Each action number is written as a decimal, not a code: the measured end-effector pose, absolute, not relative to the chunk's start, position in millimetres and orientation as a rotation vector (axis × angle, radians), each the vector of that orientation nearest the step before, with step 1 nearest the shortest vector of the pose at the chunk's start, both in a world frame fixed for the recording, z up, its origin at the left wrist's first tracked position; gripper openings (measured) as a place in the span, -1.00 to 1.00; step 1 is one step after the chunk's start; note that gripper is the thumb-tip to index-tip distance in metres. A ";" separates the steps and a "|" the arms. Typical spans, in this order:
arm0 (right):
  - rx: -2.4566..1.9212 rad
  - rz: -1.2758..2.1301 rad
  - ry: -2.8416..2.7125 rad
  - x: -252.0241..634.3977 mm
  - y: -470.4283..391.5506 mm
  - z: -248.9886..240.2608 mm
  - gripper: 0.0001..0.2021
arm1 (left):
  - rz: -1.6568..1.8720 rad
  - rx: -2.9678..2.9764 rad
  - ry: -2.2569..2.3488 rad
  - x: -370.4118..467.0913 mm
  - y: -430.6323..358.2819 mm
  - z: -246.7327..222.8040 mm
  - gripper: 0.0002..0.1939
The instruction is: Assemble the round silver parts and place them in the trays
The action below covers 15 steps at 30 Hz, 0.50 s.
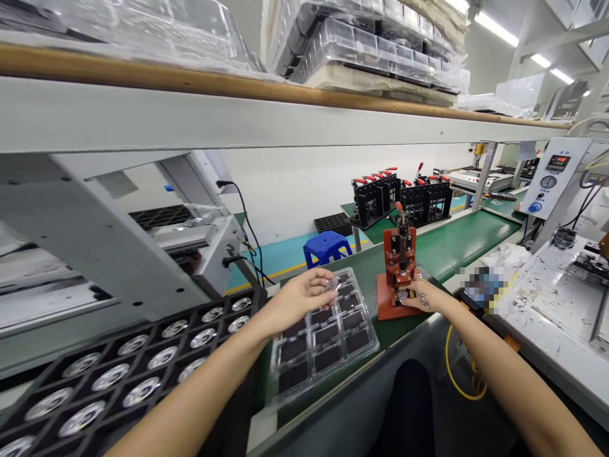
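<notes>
My left hand (309,295) is over a clear plastic tray (345,365) with dark-lined compartments. Its thumb and fingers pinch a small, shiny, see-through piece (333,285) whose exact kind I cannot make out. To the right, a red toggle-clamp fixture (387,254) stands upright on its red base plate. My right hand (421,295) reaches into the fixture's lower front, its thumb and fingers closed about a small round metallic part (403,294). Some of the right fingers are hidden behind the fixture. The clamp's red-tipped handle (398,207) points up.
Black trays (157,336) of shiny round parts lie at lower left. A shelf edge (285,120) crosses overhead, with stacked clear trays (375,54) on it. A blue stool (327,246), black clamp fixtures (425,200) and a green conveyor belt (466,244) lie beyond. A control box (547,178) hangs at right.
</notes>
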State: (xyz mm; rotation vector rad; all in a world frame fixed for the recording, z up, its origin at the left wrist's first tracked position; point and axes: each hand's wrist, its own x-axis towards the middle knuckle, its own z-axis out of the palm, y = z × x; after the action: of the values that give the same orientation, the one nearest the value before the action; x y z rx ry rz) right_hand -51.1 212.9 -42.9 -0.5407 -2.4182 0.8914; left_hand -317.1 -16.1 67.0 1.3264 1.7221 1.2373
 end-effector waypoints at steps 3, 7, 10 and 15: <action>-0.535 0.867 -2.439 -44.7 209.8 -33.0 -0.69 | 1.424 1.137 1.695 -325.4 -51.1 77.7 -0.44; -0.653 0.805 -2.383 -24.7 227.1 -1.3 -0.57 | 1.557 1.006 1.863 -341.4 -103.0 87.8 -0.40; -0.774 0.731 -2.207 -28.8 255.0 47.6 -0.23 | 1.602 1.031 2.080 -351.8 -133.0 95.3 -0.40; -0.665 0.799 -2.124 -89.9 258.4 142.8 -0.04 | 1.339 1.285 2.504 -358.2 -159.8 103.9 -0.37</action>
State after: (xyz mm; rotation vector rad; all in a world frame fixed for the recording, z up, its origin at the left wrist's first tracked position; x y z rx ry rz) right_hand -89.9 258.4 142.8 -0.6646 -2.1243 0.7994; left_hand -358.2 -159.8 103.9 1.2853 2.5041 1.3394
